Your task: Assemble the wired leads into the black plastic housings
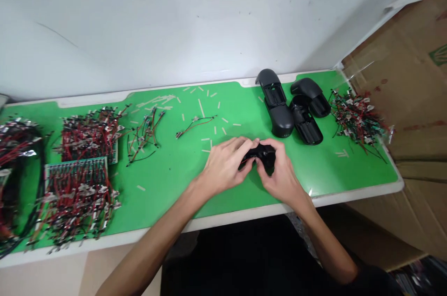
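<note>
Plainly, the left hand [227, 164] and right hand [280, 171] had their fingers closed around a black casing [264, 152], held between them just in from the near edge of the counter [157, 203]. Green surface stretched left toward wired boards [80, 175]; to the far right, black shells [281, 118] and a wire tangle [359, 119] narrowed the room.
</note>
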`<action>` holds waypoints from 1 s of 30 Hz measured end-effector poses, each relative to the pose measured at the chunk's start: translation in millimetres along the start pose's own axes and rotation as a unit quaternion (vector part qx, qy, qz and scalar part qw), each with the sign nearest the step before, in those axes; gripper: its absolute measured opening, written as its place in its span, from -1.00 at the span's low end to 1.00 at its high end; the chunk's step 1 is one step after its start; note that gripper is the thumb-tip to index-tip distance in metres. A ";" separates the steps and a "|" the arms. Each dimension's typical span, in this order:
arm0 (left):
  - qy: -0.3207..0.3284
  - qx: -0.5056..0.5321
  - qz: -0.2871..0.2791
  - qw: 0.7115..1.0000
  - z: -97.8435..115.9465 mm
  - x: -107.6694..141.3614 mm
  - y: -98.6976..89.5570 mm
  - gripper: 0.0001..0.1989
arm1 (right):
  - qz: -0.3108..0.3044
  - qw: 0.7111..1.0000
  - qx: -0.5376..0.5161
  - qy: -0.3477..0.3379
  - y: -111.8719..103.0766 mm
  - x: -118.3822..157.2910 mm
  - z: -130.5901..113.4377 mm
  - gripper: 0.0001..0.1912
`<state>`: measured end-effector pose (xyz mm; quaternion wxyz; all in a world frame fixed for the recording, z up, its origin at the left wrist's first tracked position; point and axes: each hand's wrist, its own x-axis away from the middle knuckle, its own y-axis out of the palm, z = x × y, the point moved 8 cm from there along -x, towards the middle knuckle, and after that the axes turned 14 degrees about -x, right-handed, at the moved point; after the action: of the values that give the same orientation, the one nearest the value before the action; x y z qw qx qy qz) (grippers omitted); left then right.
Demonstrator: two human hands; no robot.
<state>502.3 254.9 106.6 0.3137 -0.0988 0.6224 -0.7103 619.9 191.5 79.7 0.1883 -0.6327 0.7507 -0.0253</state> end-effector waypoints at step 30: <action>-0.016 -0.106 0.267 0.958 64.2 57.4 -121.7 -0.50 | 0.030 0.986 -0.121 -0.111 -7.8 42.3 -112.2 -0.45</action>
<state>452.1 172.9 220.6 0.4894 0.0273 0.6928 -0.5290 586.5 127.0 175.4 0.1937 -0.6271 0.7410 0.1417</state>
